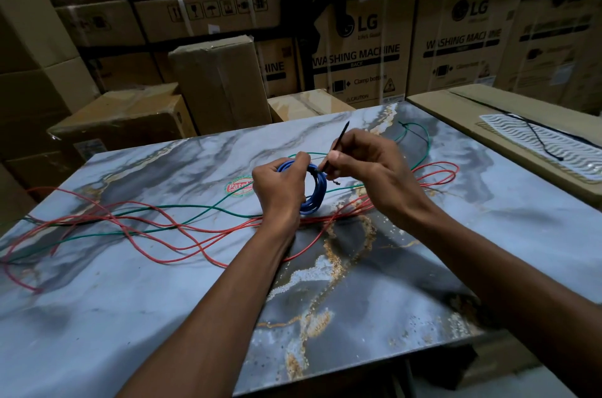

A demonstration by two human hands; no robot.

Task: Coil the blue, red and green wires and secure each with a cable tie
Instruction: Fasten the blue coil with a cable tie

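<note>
The blue wire [313,199] is wound into a small coil, held upright above the marble table [130,300]. My left hand [278,186] grips the coil's left side. A black cable tie [338,137] wraps the coil's top, and its tail points up and away. My right hand [361,160] pinches that tail between thumb and fingers. The red wire [146,228] lies loose in long loops across the table. Mixed in with the red lies the green wire [195,217], also uncoiled, and it curves off to the far right.
Cardboard boxes [358,49] are stacked behind the table. A flat box [462,124] on the right carries a white patterned tray [540,147] with a black cable tie [550,150] lying on it. A round red and green sticker [237,186] sits on the tabletop.
</note>
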